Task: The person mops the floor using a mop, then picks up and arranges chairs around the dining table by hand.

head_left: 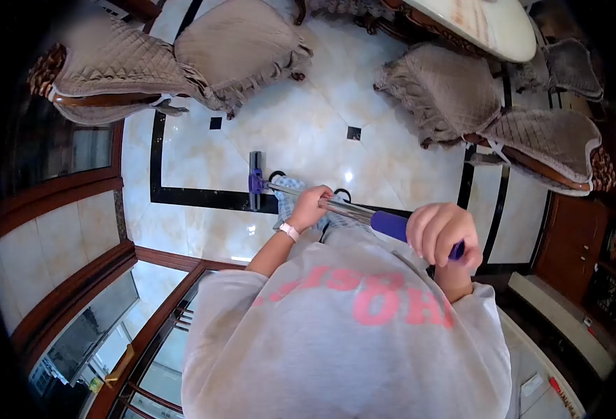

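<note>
A mop (354, 211) with a metal pole and a purple grip lies across the front of my body, tilted down to the left. My left hand (310, 207), a pale band on its wrist, is closed round the middle of the metal pole. Higher up, my right hand (442, 234) wraps the purple handle end near my waist. The narrow mop head (255, 181), with a purple joint, is down at the tiled floor (287, 146), left of my feet, by the black border strip. My checkered trousers and dark shoe edges show partly behind the pole.
Chairs with quilted, ruffled covers stand ahead on the left (241, 52) and right (447, 91). A pale-topped table (486, 24) is at the upper right. Wood-framed glass doors (122, 356) are at the lower left, and a wooden cabinet (570, 230) is at the right.
</note>
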### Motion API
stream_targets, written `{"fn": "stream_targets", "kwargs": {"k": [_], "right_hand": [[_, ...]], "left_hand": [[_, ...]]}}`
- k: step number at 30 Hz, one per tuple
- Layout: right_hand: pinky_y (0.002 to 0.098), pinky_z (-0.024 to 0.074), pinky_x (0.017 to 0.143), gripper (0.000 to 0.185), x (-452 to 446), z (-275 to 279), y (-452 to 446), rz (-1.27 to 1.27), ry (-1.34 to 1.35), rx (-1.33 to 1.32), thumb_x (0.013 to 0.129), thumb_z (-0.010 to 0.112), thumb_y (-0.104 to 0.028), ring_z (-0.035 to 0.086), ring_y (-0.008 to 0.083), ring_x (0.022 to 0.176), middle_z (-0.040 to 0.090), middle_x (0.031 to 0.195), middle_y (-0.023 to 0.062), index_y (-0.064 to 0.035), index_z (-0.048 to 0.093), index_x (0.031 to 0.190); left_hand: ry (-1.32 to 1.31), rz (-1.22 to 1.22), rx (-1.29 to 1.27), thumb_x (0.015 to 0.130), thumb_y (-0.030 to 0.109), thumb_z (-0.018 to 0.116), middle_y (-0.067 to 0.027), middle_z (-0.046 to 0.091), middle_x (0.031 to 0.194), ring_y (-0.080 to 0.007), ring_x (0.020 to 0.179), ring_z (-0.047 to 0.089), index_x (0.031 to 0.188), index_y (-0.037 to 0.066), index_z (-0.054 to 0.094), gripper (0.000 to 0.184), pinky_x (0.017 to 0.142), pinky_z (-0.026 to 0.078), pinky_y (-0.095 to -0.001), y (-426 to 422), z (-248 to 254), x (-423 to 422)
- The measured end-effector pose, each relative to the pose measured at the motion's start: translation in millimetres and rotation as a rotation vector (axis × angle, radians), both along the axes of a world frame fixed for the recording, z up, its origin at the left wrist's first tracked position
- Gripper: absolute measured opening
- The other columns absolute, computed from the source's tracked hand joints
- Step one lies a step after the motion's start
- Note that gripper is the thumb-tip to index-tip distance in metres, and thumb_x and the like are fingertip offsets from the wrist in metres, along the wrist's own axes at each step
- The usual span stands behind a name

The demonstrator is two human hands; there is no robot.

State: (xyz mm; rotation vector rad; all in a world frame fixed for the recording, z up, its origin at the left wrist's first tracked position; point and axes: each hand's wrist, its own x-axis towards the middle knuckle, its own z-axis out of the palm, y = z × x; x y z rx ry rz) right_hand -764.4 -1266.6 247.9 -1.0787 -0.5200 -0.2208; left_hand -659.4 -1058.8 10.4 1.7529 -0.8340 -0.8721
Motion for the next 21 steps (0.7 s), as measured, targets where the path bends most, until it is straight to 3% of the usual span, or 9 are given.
{"fn": "stream_targets", "kwargs": {"k": [1,3,8,12,14,15,17,18,21], "right_hand": [[0.0306,0.044,0.05,0.044,15.4,-1.0,5.2,-0.003,-0.029,0.04,0.076,0.058,-0.042,0.055,0.0228,0.051,0.054,0.054,0.006,-0.0048,0.051,0.053],[0.0298,0.0456,0.05,0.054,45.0,1.6,20.8,-0.041,0.008,0.006,0.075,0.058,-0.054,0.058,0.0241,0.053,0.055,0.056,0.0071,-0.0025,0.055,0.058],[0.0332,0.0405,0.051,0.062,74.6,56.1,71.9,-0.201,0.277,-0.079,0.074,0.055,-0.061,0.052,0.022,0.048,0.052,0.052,0.0068,-0.0036,0.046,0.053],[0.0315,0.0387,0.04,0.064,88.7,96.0,84.2,-0.407,0.204,-0.055,0.075,0.048,-0.061,0.047,0.022,0.036,0.049,0.044,0.0079,-0.0034,0.047,0.048],[0.0306,0.0365,0.035,0.064,93.3,116.3,85.9,-0.475,0.186,-0.062,0.074,0.049,-0.062,0.045,0.0202,0.033,0.048,0.041,0.0072,-0.0034,0.047,0.047],[0.028,0.0381,0.034,0.064,97.5,125.5,80.8,-0.441,0.136,-0.096,0.075,0.049,-0.062,0.046,0.0181,0.032,0.048,0.041,0.0061,-0.0043,0.047,0.047],[0.025,0.0408,0.035,0.064,99.3,139.3,66.7,-0.452,0.04,-0.142,0.076,0.049,-0.064,0.048,0.0157,0.033,0.049,0.043,0.0046,-0.0058,0.048,0.049],[0.025,0.0408,0.035,0.064,102.5,148.7,58.8,-0.457,0.03,-0.153,0.076,0.049,-0.064,0.048,0.0157,0.033,0.049,0.043,0.0046,-0.0058,0.048,0.049],[0.0234,0.0425,0.036,0.064,111.4,165.0,43.6,-0.439,-0.016,-0.261,0.076,0.049,-0.066,0.05,0.0142,0.035,0.051,0.045,0.0033,-0.007,0.049,0.051]], "left_hand": [[-0.008,0.009,-0.006,0.067,0.005,0.062,-0.0139,0.06,0.078,-0.0341,0.074,0.057,0.084,0.003,0.057,0.017,0.066,0.046,-0.0375,3.5,3.0,8.5],[0.005,0.027,0.037,0.068,-0.003,0.06,-0.0104,0.061,0.082,-0.0212,0.079,0.06,0.09,0.002,0.057,0.023,0.07,0.046,-0.0287,11.4,9.8,26.1],[-0.128,-0.091,0.02,0.067,0.004,0.066,-0.0102,0.059,0.072,-0.0259,0.073,0.059,0.09,0.004,0.054,0.025,0.065,0.046,-0.0319,38.4,26.0,69.0],[-0.218,-0.334,-0.126,0.066,0.01,0.071,-0.0099,0.058,0.071,-0.0278,0.07,0.057,0.092,0.005,0.053,0.031,0.068,0.045,-0.0335,23.8,81.9,106.8],[0.103,-0.431,-0.141,0.066,0.013,0.073,-0.0103,0.059,0.081,-0.0266,0.079,0.058,0.096,0.004,0.054,0.037,0.076,0.044,-0.0339,13.4,103.1,123.1],[0.098,-0.446,-0.146,0.066,0.013,0.073,-0.0103,0.059,0.081,-0.0266,0.079,0.058,0.096,0.004,0.054,0.037,0.076,0.044,-0.0339,13.7,109.3,132.6],[-0.177,-0.227,-0.332,0.068,0.014,0.073,-0.011,0.059,0.094,-0.0249,0.09,0.057,0.101,0.003,0.054,0.039,0.084,0.043,-0.0338,11.4,117.8,157.0],[-0.127,-0.139,-0.306,0.069,0.013,0.072,-0.011,0.057,0.104,-0.0237,0.099,0.054,0.105,0.003,0.055,0.041,0.088,0.042,-0.0336,12.5,118.0,177.3],[-0.327,0.121,-0.222,0.069,0.01,0.071,-0.0106,0.056,0.104,-0.0233,0.1,0.053,0.106,0.003,0.054,0.041,0.089,0.041,-0.0335,25.1,124.8,243.5]]}}
